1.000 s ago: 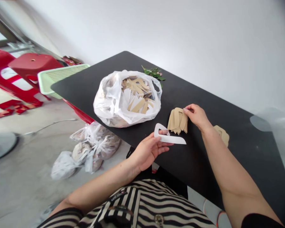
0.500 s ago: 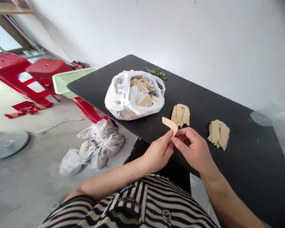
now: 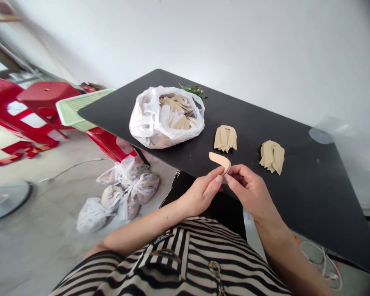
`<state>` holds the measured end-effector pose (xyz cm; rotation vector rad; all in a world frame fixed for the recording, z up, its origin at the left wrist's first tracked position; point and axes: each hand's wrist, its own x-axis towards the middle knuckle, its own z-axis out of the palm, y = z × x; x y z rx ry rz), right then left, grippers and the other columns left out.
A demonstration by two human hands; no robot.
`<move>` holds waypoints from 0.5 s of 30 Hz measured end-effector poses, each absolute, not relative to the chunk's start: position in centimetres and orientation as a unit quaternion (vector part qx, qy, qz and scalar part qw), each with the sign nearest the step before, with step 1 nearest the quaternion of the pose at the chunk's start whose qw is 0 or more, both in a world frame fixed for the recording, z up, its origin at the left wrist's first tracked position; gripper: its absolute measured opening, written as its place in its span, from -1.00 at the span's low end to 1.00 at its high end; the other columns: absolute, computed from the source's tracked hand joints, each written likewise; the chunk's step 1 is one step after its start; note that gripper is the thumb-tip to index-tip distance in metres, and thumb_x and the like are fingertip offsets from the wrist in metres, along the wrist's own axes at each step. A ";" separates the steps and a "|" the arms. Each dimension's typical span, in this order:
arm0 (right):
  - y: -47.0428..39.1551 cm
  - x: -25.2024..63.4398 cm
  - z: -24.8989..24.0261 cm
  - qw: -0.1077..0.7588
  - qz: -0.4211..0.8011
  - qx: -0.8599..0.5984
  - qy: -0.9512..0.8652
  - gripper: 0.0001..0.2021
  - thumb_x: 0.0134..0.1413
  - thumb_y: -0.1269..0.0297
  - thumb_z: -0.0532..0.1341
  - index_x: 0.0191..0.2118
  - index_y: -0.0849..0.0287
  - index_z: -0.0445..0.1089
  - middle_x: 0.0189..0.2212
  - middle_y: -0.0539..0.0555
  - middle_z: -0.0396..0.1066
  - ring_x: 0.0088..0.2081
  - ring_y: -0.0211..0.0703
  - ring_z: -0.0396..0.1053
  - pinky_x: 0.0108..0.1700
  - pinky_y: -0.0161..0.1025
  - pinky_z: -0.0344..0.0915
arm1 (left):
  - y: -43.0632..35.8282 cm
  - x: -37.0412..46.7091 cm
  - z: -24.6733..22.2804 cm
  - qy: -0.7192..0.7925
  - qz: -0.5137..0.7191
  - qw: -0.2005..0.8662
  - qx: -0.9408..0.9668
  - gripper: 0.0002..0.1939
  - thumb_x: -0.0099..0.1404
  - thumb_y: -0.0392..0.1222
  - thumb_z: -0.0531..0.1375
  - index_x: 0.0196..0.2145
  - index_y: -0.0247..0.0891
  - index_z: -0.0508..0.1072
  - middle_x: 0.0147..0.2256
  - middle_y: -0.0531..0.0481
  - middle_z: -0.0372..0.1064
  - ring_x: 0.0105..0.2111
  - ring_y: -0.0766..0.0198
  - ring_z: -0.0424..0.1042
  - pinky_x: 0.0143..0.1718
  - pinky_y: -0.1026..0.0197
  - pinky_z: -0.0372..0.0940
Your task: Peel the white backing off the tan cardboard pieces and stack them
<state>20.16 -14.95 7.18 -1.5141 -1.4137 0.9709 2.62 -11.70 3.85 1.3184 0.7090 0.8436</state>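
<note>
A curved tan strip (image 3: 219, 159) is pinched between the fingertips of my left hand (image 3: 201, 193) and my right hand (image 3: 249, 188), near the front edge of the black table (image 3: 249, 111). Both hands are closed on its lower end, which the fingers partly hide. Just beyond them lies a fanned pile of tan curved pieces (image 3: 225, 138), and a second such pile (image 3: 271, 157) sits to the right. An open white plastic bag (image 3: 144, 123), full of tan and white pieces, stands at the left part of the table.
A green sprig (image 3: 195, 90) lies behind the bag. Red stools (image 3: 47, 94) and a pale green basket (image 3: 68, 111) are at the left. Tied plastic bags (image 3: 92, 213) rest on the floor. Clear plastic (image 3: 322, 133) lies at the table's far right.
The view has shifted, so the table and piles appear further left and a little higher. My left thumb has come up against the strip's lower end, beside my right thumb.
</note>
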 end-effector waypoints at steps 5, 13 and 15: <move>-15.3 20.5 7.2 0.398 0.382 -0.606 -0.574 -0.85 0.26 0.13 0.25 -0.17 0.06 0.48 -0.27 0.05 0.54 -0.29 -0.12 0.46 -0.19 -0.17 0.43 | -11.7 3.2 3.6 0.337 0.362 0.674 0.548 -0.43 0.45 0.14 0.11 0.23 -0.29 0.44 0.00 -0.20 0.52 -0.18 0.09 0.54 -0.10 0.09 0.44; -15.7 20.1 7.0 0.408 0.366 -0.598 -0.585 -0.86 0.28 0.14 0.21 -0.21 0.05 0.45 -0.28 0.04 0.53 -0.27 -0.10 0.46 -0.15 -0.16 0.42 | -11.7 3.5 3.7 0.359 0.399 0.568 0.624 -0.59 0.41 0.01 0.19 0.10 -0.24 0.53 -0.25 -0.09 0.54 -0.31 0.18 0.47 -0.14 0.18 0.35; -15.9 20.0 6.9 0.417 0.344 -0.599 -0.590 -0.85 0.29 0.12 0.22 -0.21 0.04 0.45 -0.27 0.04 0.53 -0.25 -0.10 0.46 -0.12 -0.16 0.41 | -11.6 3.5 3.8 0.352 0.396 0.561 0.636 -0.60 0.40 -0.01 0.20 0.10 -0.23 0.54 -0.23 -0.10 0.54 -0.28 0.17 0.47 -0.12 0.19 0.32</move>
